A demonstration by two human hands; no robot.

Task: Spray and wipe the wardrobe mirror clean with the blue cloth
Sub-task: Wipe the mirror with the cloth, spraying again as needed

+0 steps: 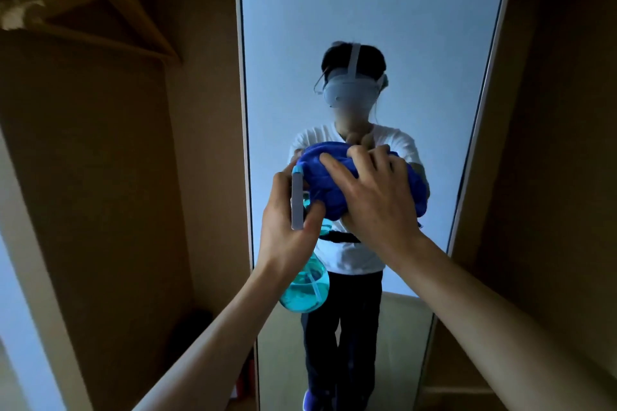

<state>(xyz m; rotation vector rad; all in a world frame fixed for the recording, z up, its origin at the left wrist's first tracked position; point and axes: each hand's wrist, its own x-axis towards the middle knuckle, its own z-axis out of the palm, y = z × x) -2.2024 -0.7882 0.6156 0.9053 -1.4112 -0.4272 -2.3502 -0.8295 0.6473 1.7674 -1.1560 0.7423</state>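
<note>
The tall wardrobe mirror (367, 10) fills the middle of the view and reflects a person in a white shirt. My right hand (374, 197) grips a bunched blue cloth (324, 170) and holds it against the glass at chest height. My left hand (287, 223) is wrapped round the neck of a spray bottle (305, 290). The bottle's round body holds turquoise liquid and hangs below that hand. Its grey-white head with a light blue tip points up, just left of the cloth.
An open wardrobe bay with wooden hangers (100, 10) lies to the left of the mirror. A brown wardrobe panel (551, 143) stands to the right. The room is dim.
</note>
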